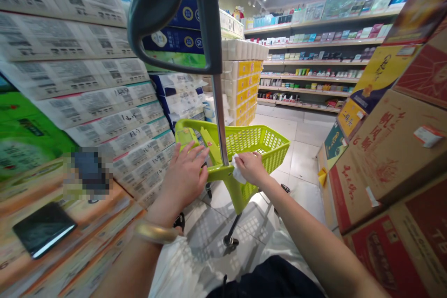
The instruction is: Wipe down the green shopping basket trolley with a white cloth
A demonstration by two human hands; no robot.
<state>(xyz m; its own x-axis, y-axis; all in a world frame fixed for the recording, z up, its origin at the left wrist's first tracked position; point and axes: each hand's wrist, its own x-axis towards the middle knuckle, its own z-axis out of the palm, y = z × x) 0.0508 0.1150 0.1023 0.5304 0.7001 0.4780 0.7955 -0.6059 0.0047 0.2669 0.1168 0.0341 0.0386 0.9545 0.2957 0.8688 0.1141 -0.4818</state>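
A lime-green shopping cart with a perforated basket stands in front of me. Its metal pole rises to a dark grey looped handle. My left hand lies over the basket's near left rim, fingers spread, gripping nothing. My right hand is closed on a crumpled white tissue, pressed against the rim just right of the pole's base. Whether the tissue is paper or cloth I cannot tell.
Stacked packs of paper goods rise at the left. A black phone-like device lies on orange packs beside a blurred-out object. Cartons line the right side. Stocked shelves stand at the back; a caster rests on the tiled floor.
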